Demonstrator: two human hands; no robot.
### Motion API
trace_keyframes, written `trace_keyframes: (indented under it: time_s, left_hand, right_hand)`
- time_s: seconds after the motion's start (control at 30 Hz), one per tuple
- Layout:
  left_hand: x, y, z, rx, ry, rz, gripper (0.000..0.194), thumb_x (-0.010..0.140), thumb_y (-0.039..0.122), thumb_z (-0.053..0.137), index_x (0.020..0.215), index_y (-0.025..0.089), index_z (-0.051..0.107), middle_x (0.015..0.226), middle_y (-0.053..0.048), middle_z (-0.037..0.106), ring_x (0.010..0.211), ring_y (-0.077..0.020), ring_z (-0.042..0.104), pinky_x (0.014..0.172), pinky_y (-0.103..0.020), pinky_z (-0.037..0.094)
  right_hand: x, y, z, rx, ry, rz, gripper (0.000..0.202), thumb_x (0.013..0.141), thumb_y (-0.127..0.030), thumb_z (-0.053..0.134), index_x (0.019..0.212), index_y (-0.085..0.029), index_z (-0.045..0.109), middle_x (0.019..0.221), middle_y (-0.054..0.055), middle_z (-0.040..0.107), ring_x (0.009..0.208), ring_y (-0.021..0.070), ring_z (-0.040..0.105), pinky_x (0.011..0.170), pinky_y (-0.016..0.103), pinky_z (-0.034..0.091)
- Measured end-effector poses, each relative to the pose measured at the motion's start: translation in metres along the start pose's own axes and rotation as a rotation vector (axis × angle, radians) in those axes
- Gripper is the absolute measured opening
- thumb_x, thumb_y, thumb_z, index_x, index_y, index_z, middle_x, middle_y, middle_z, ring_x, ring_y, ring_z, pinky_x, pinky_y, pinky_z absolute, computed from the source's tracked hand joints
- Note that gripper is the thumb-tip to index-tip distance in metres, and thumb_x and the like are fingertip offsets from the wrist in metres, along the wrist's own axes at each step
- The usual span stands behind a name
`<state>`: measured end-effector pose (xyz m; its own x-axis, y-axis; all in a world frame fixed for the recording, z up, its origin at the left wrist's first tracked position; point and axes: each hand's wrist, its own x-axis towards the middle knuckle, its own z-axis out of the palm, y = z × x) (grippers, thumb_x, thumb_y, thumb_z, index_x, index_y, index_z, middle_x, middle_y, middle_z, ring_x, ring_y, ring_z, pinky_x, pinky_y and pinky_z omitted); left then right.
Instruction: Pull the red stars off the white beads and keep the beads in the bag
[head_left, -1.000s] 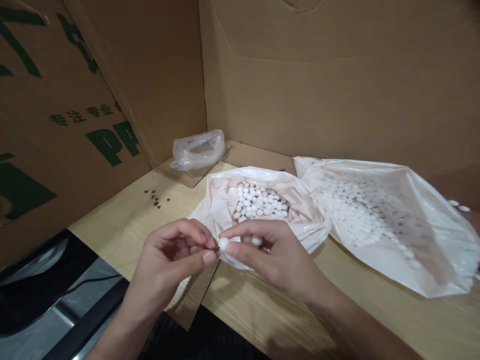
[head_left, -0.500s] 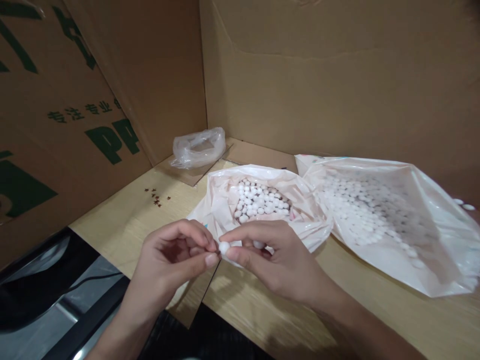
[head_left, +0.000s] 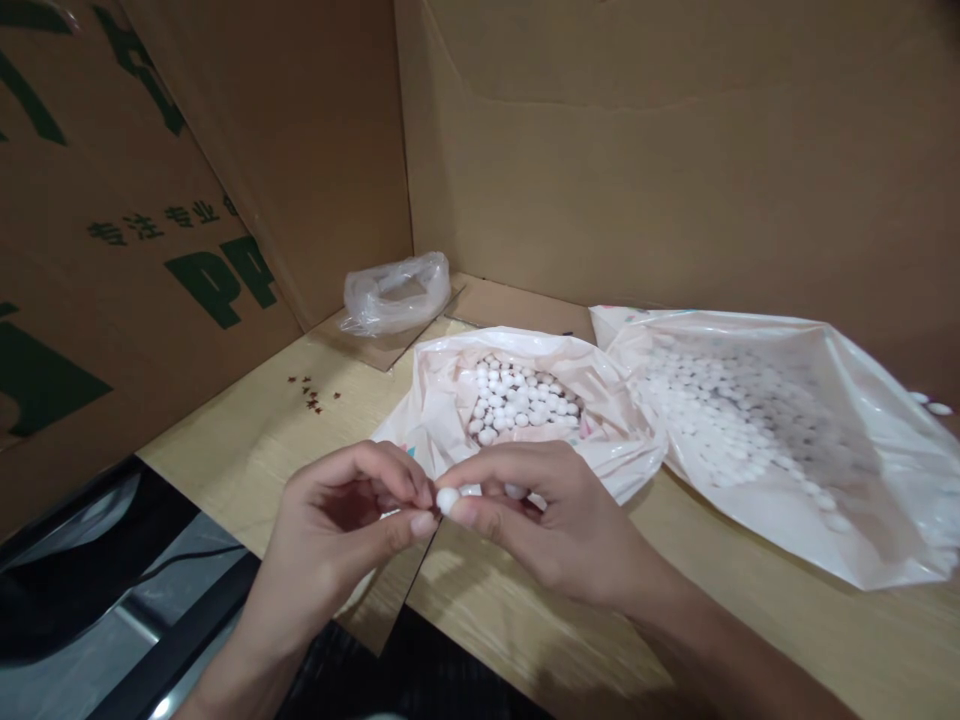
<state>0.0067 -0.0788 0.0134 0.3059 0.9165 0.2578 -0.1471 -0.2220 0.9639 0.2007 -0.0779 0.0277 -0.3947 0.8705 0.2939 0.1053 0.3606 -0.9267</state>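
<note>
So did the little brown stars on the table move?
No, against the cardboard wall, the stars lie in the same spot on the table.

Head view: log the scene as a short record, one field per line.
left hand: the left hand, fingertips pinched beside the ball; anything between them too small to tell
right hand: the right hand, thumb and forefinger on a white ball; another white ball among its fingers
open bag: plastic bag with many white balls
right bag: larger bag, white balls showing through
table: small brown pieces
far corner: crumpled clear plastic
backdrop: cardboard
</note>
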Motion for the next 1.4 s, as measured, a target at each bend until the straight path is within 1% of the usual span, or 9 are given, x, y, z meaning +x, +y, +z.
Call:
trace_keyframes:
  time_s: [0.33, 0.57, 0.73, 0.87, 1.0, 1.1, 1.2, 1.3, 1.4]
  left_hand:
    - [0.000, -0.001, 0.001, 0.052, 0.015, 0.011, 0.020, 0.075, 0.002, 0.070, 0.077, 0.019, 0.059, 0.078, 0.004, 0.063, 0.075, -0.0050, 0.061, 0.069, -0.013, 0.053]
    - [-0.002, 0.000, 0.003, 0.139, 0.036, 0.075, 0.021, 0.075, 0.001, 0.068, 0.075, 0.018, 0.057, 0.076, 0.004, 0.063, 0.074, -0.0063, 0.061, 0.068, -0.015, 0.053]
    - [-0.002, 0.004, 0.006, 0.175, 0.053, 0.112, 0.023, 0.074, -0.002, 0.068, 0.074, 0.018, 0.057, 0.075, 0.003, 0.063, 0.073, -0.0075, 0.062, 0.068, -0.016, 0.053]
    - [0.001, 0.006, 0.007, 0.176, 0.067, 0.140, 0.024, 0.072, -0.004, 0.068, 0.075, 0.019, 0.059, 0.076, 0.003, 0.064, 0.074, -0.0078, 0.063, 0.068, -0.016, 0.054]
    - [0.001, 0.004, 0.008, 0.180, 0.121, 0.124, 0.024, 0.072, -0.001, 0.069, 0.075, 0.021, 0.061, 0.075, 0.003, 0.063, 0.075, -0.0089, 0.063, 0.069, -0.018, 0.055]
    - [-0.002, 0.003, 0.013, 0.131, 0.224, 0.093, 0.020, 0.072, 0.003, 0.070, 0.072, 0.020, 0.062, 0.073, 0.003, 0.062, 0.074, -0.0089, 0.061, 0.068, -0.017, 0.054]
    - [-0.003, 0.002, 0.021, 0.082, 0.325, 0.060, 0.017, 0.072, 0.005, 0.071, 0.070, 0.019, 0.061, 0.074, 0.002, 0.061, 0.073, -0.0086, 0.060, 0.066, -0.016, 0.052]
    - [-0.001, 0.002, 0.025, 0.077, 0.332, 0.051, 0.015, 0.072, 0.007, 0.072, 0.070, 0.018, 0.062, 0.077, 0.001, 0.063, 0.072, -0.0082, 0.060, 0.065, -0.015, 0.051]
    - [0.000, 0.001, 0.025, 0.101, 0.332, 0.055, 0.014, 0.071, 0.008, 0.073, 0.070, 0.019, 0.064, 0.077, 0.001, 0.064, 0.073, -0.0080, 0.060, 0.066, -0.015, 0.050]
  right_hand:
    - [-0.001, 0.004, 0.004, 0.020, 0.015, -0.003, 0.011, 0.082, -0.015, 0.066, 0.088, -0.013, 0.076, 0.073, 0.001, 0.069, 0.054, 0.0037, 0.047, 0.050, 0.014, 0.036]
    - [-0.001, 0.006, 0.007, 0.040, 0.019, 0.012, 0.014, 0.083, -0.017, 0.064, 0.089, -0.014, 0.077, 0.070, 0.002, 0.068, 0.053, 0.0051, 0.046, 0.049, 0.016, 0.036]
    - [-0.002, 0.002, 0.005, 0.056, 0.002, 0.031, 0.013, 0.083, -0.017, 0.065, 0.089, -0.014, 0.077, 0.074, 0.002, 0.069, 0.054, 0.0051, 0.046, 0.050, 0.017, 0.037]
    - [-0.001, -0.002, -0.001, 0.048, 0.022, 0.037, 0.013, 0.084, -0.017, 0.065, 0.090, -0.016, 0.077, 0.074, 0.000, 0.068, 0.056, 0.0057, 0.047, 0.051, 0.018, 0.038]
    - [0.002, 0.000, -0.007, -0.013, 0.068, 0.056, 0.014, 0.083, -0.022, 0.068, 0.092, -0.017, 0.077, 0.076, 0.001, 0.068, 0.055, 0.0058, 0.046, 0.049, 0.018, 0.036]
    - [0.004, 0.005, -0.012, -0.076, 0.111, 0.070, 0.017, 0.083, -0.027, 0.069, 0.093, -0.016, 0.077, 0.068, 0.000, 0.063, 0.050, 0.0053, 0.041, 0.045, 0.018, 0.033]
    - [0.007, 0.011, -0.017, -0.147, 0.165, 0.036, 0.016, 0.083, -0.024, 0.068, 0.093, -0.015, 0.076, 0.062, -0.002, 0.058, 0.050, 0.0048, 0.040, 0.046, 0.018, 0.032]
    - [0.009, 0.018, -0.022, -0.205, 0.213, 0.026, 0.016, 0.084, -0.023, 0.066, 0.095, -0.014, 0.075, 0.062, -0.002, 0.053, 0.052, 0.0054, 0.042, 0.049, 0.019, 0.034]
    - [0.011, 0.021, -0.025, -0.180, 0.234, 0.068, 0.018, 0.084, -0.025, 0.065, 0.096, -0.016, 0.074, 0.059, -0.003, 0.045, 0.052, 0.0064, 0.041, 0.050, 0.019, 0.036]
